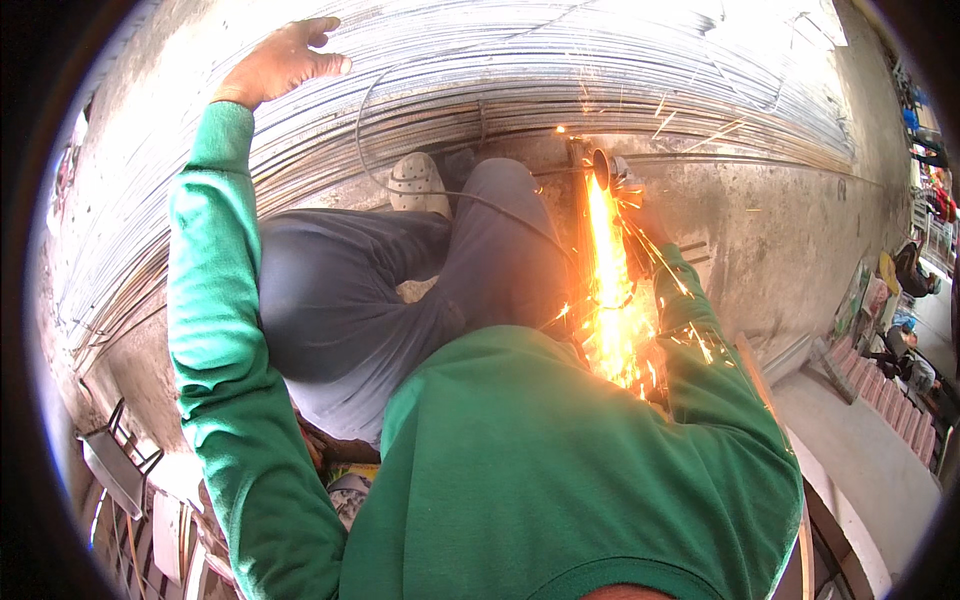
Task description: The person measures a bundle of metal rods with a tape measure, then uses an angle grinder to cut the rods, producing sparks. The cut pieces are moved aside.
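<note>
My left hand [283, 66] is stretched out at the far left over a wide bundle of long thin metal rods [470, 105], thumb and fingers apart, with nothing in it. Whether it touches the rods I cannot tell. My right hand [648, 218] is partly lost in glare beside what looks like a running angle grinder [604, 168], and appears closed around it. Only the round front part of that tool shows clearly. A bright stream of sparks [608, 275] pours from it toward me, past my right knee and sleeve. The spot being ground is hidden by the glare.
A dark cable [362, 140] loops across the rods and over my leg. My bent legs [350, 290] lie on the left, a light clog [418, 184] on one foot. Concrete floor [770, 215] extends right. A small chair [115, 470] stands lower left; ridged sheets [880, 395] lie at right.
</note>
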Action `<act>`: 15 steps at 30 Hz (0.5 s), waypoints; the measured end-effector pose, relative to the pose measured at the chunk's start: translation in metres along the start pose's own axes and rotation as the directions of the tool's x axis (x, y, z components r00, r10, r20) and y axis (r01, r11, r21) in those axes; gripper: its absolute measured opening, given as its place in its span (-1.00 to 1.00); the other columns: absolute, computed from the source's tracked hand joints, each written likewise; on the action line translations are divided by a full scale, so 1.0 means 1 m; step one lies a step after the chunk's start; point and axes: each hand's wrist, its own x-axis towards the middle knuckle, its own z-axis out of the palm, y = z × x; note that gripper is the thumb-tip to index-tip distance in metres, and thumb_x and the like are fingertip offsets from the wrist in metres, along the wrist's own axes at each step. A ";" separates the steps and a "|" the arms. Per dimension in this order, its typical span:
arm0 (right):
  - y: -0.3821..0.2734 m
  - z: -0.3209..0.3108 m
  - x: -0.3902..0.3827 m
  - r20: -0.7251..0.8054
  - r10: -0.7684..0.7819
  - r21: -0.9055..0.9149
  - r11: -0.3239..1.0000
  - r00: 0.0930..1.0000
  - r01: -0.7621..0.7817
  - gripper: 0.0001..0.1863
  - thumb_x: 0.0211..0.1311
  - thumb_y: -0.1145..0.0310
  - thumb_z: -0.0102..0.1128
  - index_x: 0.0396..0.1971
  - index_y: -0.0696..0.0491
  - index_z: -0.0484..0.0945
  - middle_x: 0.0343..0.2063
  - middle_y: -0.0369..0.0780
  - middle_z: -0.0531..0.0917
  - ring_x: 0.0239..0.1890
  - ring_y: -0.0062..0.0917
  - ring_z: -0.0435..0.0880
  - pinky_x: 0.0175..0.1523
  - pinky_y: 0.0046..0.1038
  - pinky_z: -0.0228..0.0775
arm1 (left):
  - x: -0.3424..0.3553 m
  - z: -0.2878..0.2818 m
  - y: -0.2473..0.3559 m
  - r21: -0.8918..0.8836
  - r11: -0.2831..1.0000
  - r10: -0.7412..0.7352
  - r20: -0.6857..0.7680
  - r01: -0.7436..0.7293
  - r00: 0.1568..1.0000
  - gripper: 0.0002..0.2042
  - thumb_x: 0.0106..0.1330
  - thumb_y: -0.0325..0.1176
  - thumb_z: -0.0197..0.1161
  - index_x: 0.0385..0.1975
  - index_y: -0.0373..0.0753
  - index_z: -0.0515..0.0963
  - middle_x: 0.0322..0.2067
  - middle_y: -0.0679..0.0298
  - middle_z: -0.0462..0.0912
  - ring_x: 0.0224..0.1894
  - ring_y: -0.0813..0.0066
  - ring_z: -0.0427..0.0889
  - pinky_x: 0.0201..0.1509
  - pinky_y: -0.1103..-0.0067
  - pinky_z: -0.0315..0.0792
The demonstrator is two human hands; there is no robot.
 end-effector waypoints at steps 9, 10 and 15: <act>-0.006 -0.003 0.008 -0.007 0.016 -0.007 1.000 1.000 -0.016 -0.60 0.06 0.15 0.33 -0.13 0.03 0.58 -0.30 -0.14 0.70 -0.28 -0.41 0.70 -0.25 -0.39 0.50 | 0.000 -0.004 0.002 -0.030 1.000 -0.003 0.012 0.003 1.000 -0.20 0.05 0.11 0.40 0.26 -0.19 0.35 0.11 -0.08 0.49 0.08 0.04 0.55 0.18 0.34 0.40; -0.006 -0.003 0.008 -0.003 0.014 -0.012 1.000 1.000 -0.014 -0.61 0.06 0.16 0.33 -0.13 0.04 0.58 -0.29 -0.14 0.70 -0.28 -0.41 0.70 -0.25 -0.39 0.50 | -0.001 -0.004 0.001 -0.026 1.000 -0.005 0.009 0.005 1.000 -0.20 0.05 0.11 0.40 0.26 -0.19 0.35 0.12 -0.08 0.48 0.08 0.04 0.54 0.18 0.34 0.39; -0.005 -0.004 0.001 0.002 0.005 -0.032 0.999 1.000 -0.005 -0.62 0.08 0.16 0.33 -0.14 0.06 0.58 -0.28 -0.15 0.70 -0.27 -0.41 0.70 -0.24 -0.38 0.49 | -0.002 -0.004 0.000 -0.068 0.998 0.003 0.000 -0.003 1.000 -0.14 -0.02 0.13 0.43 0.23 -0.29 0.36 0.09 -0.18 0.49 0.11 -0.09 0.52 0.23 0.31 0.37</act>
